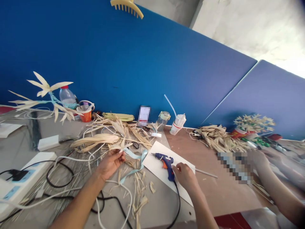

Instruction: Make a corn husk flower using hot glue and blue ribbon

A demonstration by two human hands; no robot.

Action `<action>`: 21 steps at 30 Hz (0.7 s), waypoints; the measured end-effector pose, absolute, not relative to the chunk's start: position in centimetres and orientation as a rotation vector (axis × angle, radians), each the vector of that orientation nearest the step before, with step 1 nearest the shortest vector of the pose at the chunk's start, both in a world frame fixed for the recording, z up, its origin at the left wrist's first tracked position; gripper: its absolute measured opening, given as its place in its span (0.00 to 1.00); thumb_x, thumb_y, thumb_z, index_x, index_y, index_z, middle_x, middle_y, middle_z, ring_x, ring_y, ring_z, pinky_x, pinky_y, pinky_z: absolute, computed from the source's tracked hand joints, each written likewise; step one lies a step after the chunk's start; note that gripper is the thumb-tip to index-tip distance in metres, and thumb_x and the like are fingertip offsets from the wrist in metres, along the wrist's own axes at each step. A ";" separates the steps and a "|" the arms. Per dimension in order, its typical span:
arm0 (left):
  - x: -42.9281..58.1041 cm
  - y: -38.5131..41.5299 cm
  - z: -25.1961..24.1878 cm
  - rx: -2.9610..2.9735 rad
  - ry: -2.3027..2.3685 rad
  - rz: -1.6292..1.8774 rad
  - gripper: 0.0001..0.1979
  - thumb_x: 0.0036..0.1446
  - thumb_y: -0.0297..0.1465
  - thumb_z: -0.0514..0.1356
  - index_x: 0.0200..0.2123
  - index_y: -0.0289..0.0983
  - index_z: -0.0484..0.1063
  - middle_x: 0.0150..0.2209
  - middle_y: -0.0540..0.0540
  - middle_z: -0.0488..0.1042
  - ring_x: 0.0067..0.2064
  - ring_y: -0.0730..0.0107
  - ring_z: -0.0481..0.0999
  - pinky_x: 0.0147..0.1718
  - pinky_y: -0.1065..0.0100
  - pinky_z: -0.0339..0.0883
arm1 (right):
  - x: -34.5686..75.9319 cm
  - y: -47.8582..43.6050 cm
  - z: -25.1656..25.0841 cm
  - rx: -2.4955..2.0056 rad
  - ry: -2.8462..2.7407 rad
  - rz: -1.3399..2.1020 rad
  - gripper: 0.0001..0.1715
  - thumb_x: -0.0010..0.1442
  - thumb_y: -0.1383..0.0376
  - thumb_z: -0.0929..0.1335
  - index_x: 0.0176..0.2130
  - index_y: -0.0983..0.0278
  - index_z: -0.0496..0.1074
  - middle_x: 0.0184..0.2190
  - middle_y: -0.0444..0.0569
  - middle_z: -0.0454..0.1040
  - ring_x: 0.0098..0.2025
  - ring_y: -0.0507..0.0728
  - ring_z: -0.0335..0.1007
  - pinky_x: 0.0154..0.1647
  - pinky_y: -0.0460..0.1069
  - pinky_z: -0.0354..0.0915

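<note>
My left hand [111,163] is closed in a pinch on a dried corn-husk piece [120,147] wound with light blue ribbon [135,160] that trails over the table. My right hand [185,175] is wrapped round the handle of a blue hot glue gun [166,161]. The gun lies on a white sheet [157,159], nozzle pointing left, its black cord [177,203] running toward me. A white glue stick [206,173] lies just right of that hand.
A heap of corn husks [114,133] fills the table middle. Left are a white power strip [21,181], cables, a husk flower [47,95], a water bottle [67,97] and an orange cup [85,115]. Another person's hand [262,159] works at the right beside more husks [221,138]. A blue partition [143,63] stands behind.
</note>
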State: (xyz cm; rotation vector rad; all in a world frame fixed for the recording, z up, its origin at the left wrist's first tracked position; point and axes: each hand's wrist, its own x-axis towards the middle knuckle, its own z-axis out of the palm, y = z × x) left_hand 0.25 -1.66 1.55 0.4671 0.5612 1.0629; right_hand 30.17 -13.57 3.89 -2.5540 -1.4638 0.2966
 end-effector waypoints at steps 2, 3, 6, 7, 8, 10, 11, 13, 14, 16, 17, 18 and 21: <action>0.3 -1.7 1.5 0.487 0.559 1.066 0.07 0.41 0.19 0.69 0.24 0.31 0.75 0.23 0.45 0.75 0.26 0.73 0.73 0.27 0.72 0.70 | 30.3 -13.6 3.4 -2.604 -1.437 0.329 0.20 0.60 0.54 0.61 0.37 0.67 0.73 0.39 0.59 0.74 0.39 0.61 0.73 0.37 0.50 0.62; 0.3 -1.7 1.6 0.504 0.560 1.067 0.06 0.41 0.19 0.69 0.24 0.30 0.75 0.24 0.44 0.75 0.26 0.73 0.73 0.27 0.72 0.70 | 30.2 -13.4 3.2 -2.605 -1.431 0.349 0.22 0.60 0.53 0.61 0.37 0.67 0.73 0.40 0.60 0.74 0.40 0.62 0.73 0.38 0.51 0.62; 0.4 -1.9 1.6 0.544 0.573 1.085 0.06 0.41 0.20 0.69 0.24 0.31 0.75 0.24 0.45 0.75 0.27 0.72 0.73 0.28 0.72 0.69 | 29.6 -12.4 3.2 -2.600 -1.444 0.419 0.24 0.58 0.51 0.62 0.40 0.68 0.72 0.41 0.61 0.75 0.42 0.63 0.73 0.38 0.51 0.62; 0.4 -1.9 1.6 0.554 0.578 1.093 0.06 0.40 0.21 0.69 0.24 0.31 0.75 0.24 0.46 0.75 0.27 0.73 0.73 0.27 0.72 0.69 | 29.4 -12.1 3.2 -2.611 -1.450 0.435 0.25 0.58 0.50 0.62 0.40 0.68 0.72 0.41 0.62 0.76 0.43 0.64 0.73 0.38 0.52 0.62; 0.4 -1.9 1.6 0.562 0.582 1.100 0.06 0.40 0.21 0.70 0.24 0.31 0.75 0.23 0.46 0.75 0.26 0.74 0.72 0.27 0.72 0.69 | 29.3 -11.9 3.3 -2.627 -1.450 0.449 0.25 0.57 0.50 0.63 0.41 0.68 0.72 0.40 0.62 0.76 0.43 0.65 0.73 0.37 0.52 0.62; 0.4 -1.9 1.6 0.571 0.587 1.111 0.06 0.39 0.21 0.70 0.23 0.31 0.76 0.23 0.46 0.75 0.25 0.74 0.72 0.26 0.72 0.69 | 29.2 -11.6 3.2 -2.649 -1.428 0.472 0.25 0.55 0.50 0.64 0.40 0.68 0.72 0.39 0.62 0.77 0.42 0.65 0.74 0.36 0.52 0.62; 0.4 -1.9 1.7 0.573 0.588 1.114 0.07 0.39 0.22 0.70 0.23 0.31 0.76 0.23 0.46 0.75 0.25 0.74 0.72 0.26 0.72 0.69 | 29.2 -11.5 3.2 -2.650 -1.407 0.481 0.24 0.55 0.50 0.64 0.40 0.68 0.72 0.38 0.62 0.77 0.41 0.65 0.74 0.36 0.51 0.62; 0.4 -1.8 1.7 0.570 0.592 1.117 0.07 0.38 0.21 0.71 0.23 0.30 0.76 0.23 0.45 0.75 0.25 0.73 0.72 0.26 0.73 0.69 | 29.2 -11.5 3.1 -2.633 -1.367 0.503 0.22 0.55 0.52 0.64 0.38 0.67 0.72 0.36 0.60 0.78 0.40 0.64 0.74 0.34 0.50 0.62; 0.4 -1.8 1.8 0.567 0.596 1.119 0.07 0.38 0.21 0.70 0.23 0.30 0.76 0.23 0.45 0.76 0.25 0.73 0.72 0.26 0.73 0.70 | 29.2 -11.6 3.0 -2.617 -1.361 0.506 0.20 0.55 0.52 0.64 0.37 0.66 0.72 0.35 0.59 0.78 0.39 0.63 0.74 0.33 0.50 0.62; 0.3 -1.7 1.9 0.557 0.608 1.117 0.07 0.39 0.20 0.70 0.23 0.31 0.75 0.23 0.45 0.76 0.25 0.74 0.72 0.27 0.73 0.70 | 29.1 -11.7 2.9 -2.604 -1.358 0.489 0.19 0.55 0.53 0.63 0.34 0.65 0.72 0.33 0.57 0.78 0.37 0.62 0.75 0.31 0.49 0.62; 0.3 -1.7 1.9 0.552 0.608 1.118 0.06 0.39 0.20 0.70 0.23 0.31 0.75 0.23 0.46 0.76 0.25 0.74 0.72 0.27 0.73 0.70 | 29.0 -11.7 2.8 -2.605 -1.359 0.477 0.19 0.55 0.53 0.63 0.33 0.65 0.72 0.32 0.57 0.78 0.36 0.62 0.75 0.31 0.49 0.61; 0.3 -1.6 1.9 0.546 0.608 1.118 0.06 0.39 0.20 0.69 0.23 0.31 0.75 0.23 0.46 0.76 0.24 0.74 0.72 0.26 0.73 0.70 | 29.0 -11.8 2.7 -2.606 -1.360 0.470 0.18 0.56 0.53 0.63 0.33 0.64 0.72 0.31 0.56 0.78 0.36 0.61 0.75 0.30 0.49 0.61; 0.3 -1.6 1.8 0.531 0.602 1.120 0.07 0.39 0.20 0.70 0.22 0.31 0.75 0.22 0.46 0.76 0.24 0.74 0.72 0.26 0.73 0.70 | 28.9 -11.8 2.6 -2.575 -1.309 0.465 0.17 0.57 0.55 0.61 0.29 0.64 0.70 0.29 0.55 0.77 0.35 0.61 0.75 0.31 0.49 0.62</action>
